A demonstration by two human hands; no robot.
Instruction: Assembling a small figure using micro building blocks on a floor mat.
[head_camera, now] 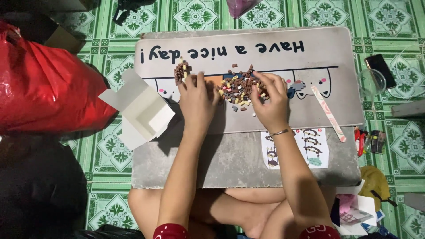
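Nearest the person, low on the grey surface [177,163], an instruction sheet [310,148] with small diagrams lies right of centre, partly under the right forearm. Higher up, the right hand [271,102] dips its curled fingertips into the pile of tiny bricks [237,90], brown, tan and grey, at the frame's middle; whether it pinches one I cannot tell. Just left, the left hand [197,98] is closed on a small brown brick model [182,71] at its fingertips. An open white box [141,110] sits at the surface's left edge, a pale flat stick [328,113] lies right, and a red bag [44,84] fills the upper left floor.
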